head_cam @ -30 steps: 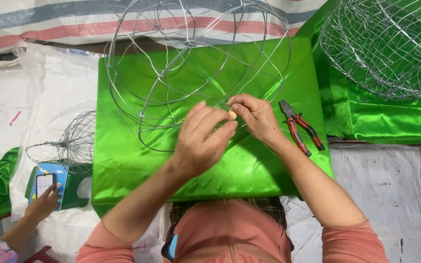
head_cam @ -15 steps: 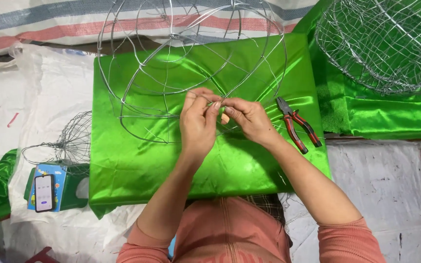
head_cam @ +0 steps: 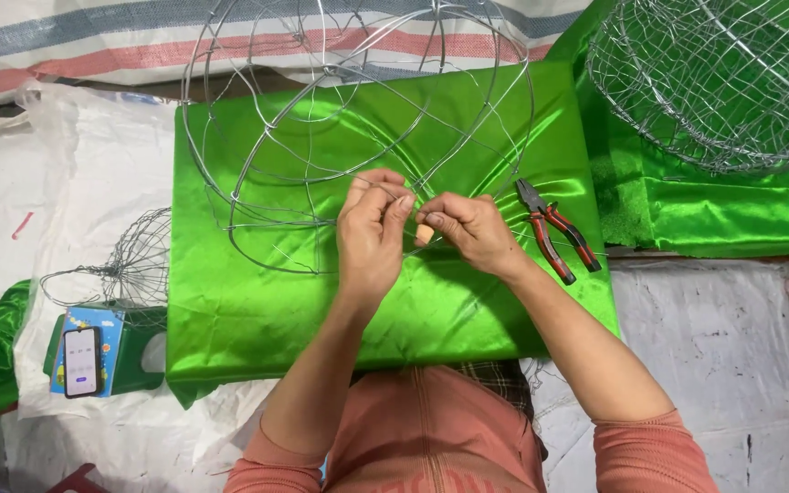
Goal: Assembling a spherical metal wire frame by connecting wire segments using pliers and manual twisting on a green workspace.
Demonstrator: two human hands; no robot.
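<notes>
Here, the fingertips of both hands meet at one spot on the wire frame (head_cam: pixel 340 137), just above the middle of the picture. The left hand (head_cam: pixel 372 233) has thumb and fingers pinched together on a thin strand of wire at the frame's near rim, and the right hand (head_cam: pixel 468 228) closes its fingers on the same strand from the other side; a small pale thing shows between the two hands, too small to tell what it is. Holding from both sides seems to keep the springy rim steady.

The frame is a domed cage of rings and ribs, lying on a bright green cloth (head_cam: pixel 257 310) that covers the work surface, its far edge reaching past the cloth toward the striped sheet (head_cam: pixel 66 46) at the top. Red-handled pliers (head_cam: pixel 554 228) lie just right of the right hand, within easy reach. A wire mesh basket (head_cam: pixel 723 82) fills the upper right corner, well apart. At lower left sit a smaller wire bundle (head_cam: pixel 116 265) and a phone (head_cam: pixel 81 361) on a box. Bare cloth lies open below the hands.
</notes>
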